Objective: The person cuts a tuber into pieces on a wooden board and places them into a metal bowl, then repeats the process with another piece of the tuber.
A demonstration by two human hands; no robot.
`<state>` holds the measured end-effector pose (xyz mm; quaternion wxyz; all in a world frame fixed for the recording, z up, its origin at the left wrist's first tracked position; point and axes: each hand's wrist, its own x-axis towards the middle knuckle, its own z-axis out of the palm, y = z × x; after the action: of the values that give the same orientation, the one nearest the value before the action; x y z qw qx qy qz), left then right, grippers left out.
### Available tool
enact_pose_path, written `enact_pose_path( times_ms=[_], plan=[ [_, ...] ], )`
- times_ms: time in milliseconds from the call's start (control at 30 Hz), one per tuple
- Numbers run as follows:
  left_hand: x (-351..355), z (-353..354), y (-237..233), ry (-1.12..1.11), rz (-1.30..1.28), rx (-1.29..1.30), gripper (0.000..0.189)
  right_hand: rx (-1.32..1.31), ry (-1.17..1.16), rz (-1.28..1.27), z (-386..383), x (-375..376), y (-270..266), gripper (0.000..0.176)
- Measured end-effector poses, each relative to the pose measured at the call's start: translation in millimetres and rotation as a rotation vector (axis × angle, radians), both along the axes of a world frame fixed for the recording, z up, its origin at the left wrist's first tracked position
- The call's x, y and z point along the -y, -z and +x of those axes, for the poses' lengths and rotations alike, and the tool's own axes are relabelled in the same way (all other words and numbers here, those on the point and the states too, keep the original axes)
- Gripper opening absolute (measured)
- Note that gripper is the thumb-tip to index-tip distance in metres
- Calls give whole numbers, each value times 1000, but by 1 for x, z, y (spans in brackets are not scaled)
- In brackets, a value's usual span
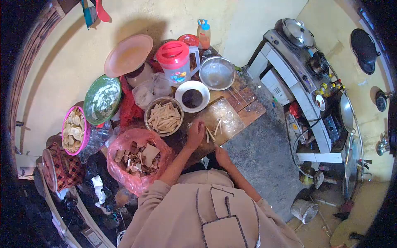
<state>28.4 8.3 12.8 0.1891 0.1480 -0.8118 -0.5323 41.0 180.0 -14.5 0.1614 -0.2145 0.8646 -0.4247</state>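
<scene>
Fingers drawn together, my left hand (195,134) is at the left edge of the cutting board (225,115), beside a metal bowl full of pale cut sticks (164,117). What it holds, if anything, is too small to tell. Several loose pale sticks (210,134) lie on the board just right of it. My right hand (223,157) is closed by the board's near edge; the object in it cannot be made out. Behind the metal bowl stands a white bowl of dark liquid (192,98).
A pink bag of peelings (138,159) sits left of my left forearm. A strainer (217,73), a red-lidded jug (173,62) and a squeeze bottle (204,35) stand at the back. Left are a floury green basin (102,100) and a pink basket (74,130). A stove (289,58) is right.
</scene>
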Motion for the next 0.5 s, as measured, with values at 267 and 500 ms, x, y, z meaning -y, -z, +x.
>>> enact_pose_path(
  times_ms=[267,500],
  plan=[
    [-9,18,6,138,-451,353,31,515,70,-102,-15,-31,18,50],
    [-37,-14,-7,125,-653,614,47,586,236,-102,-30,-44,-8,51]
  ],
)
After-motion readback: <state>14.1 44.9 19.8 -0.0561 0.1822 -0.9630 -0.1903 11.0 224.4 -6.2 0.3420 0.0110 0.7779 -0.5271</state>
